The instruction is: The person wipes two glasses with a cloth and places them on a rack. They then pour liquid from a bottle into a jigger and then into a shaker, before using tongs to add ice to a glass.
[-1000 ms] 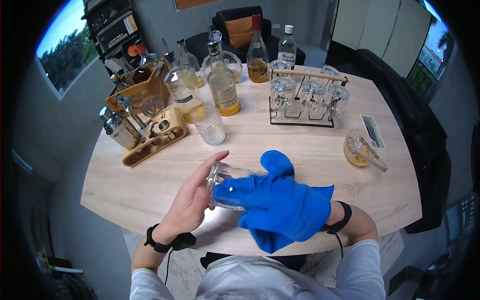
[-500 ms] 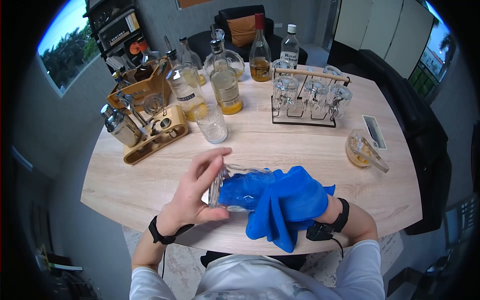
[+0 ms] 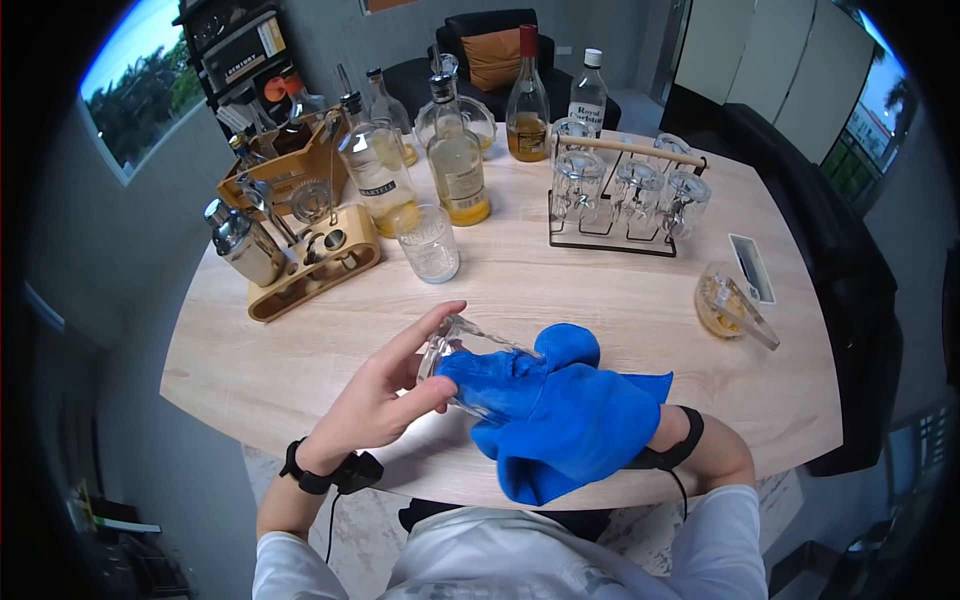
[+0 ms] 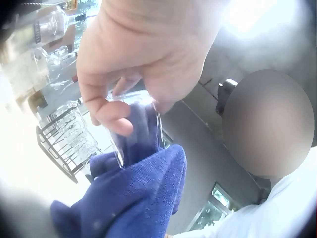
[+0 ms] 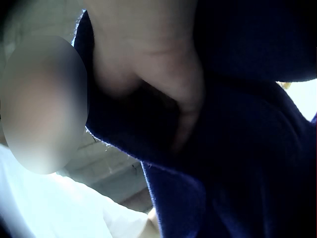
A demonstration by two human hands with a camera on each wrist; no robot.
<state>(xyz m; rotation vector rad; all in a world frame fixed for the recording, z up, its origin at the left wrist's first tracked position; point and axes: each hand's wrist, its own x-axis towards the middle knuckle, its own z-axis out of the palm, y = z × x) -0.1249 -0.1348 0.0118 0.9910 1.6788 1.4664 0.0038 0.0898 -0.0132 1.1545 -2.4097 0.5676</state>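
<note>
My left hand [image 3: 385, 395] grips a clear drinking glass [image 3: 478, 332] by its base end, thumb on the near side and fingers around the far side. The glass lies tilted on its side above the table, its mouth toward my right hand. A blue cloth [image 3: 590, 430] drapes over my right hand [image 5: 148, 64], and a wad of it fills the inside of the glass. Most of the right fingers are hidden by the cloth; the right wrist view shows part of the hand beneath it. In the left wrist view, fingertips curl round the glass [image 4: 143, 131] above the bunched cloth [image 4: 133, 198].
A patterned tumbler [image 3: 428, 245] stands beyond the hands, with liquor bottles [image 3: 458, 175] behind it. To the left are a wooden bar-tool stand [image 3: 315, 285] and a metal shaker [image 3: 245, 245]. A rack [image 3: 612, 248] holds several upturned glasses. A bowl [image 3: 715, 310] with tongs sits at right.
The left hand turned the glass and shifted its grip, its thumb now on the near side. The cloth-covered right hand drew back slightly, then pushed into the glass again, its covered thumb rising.
</note>
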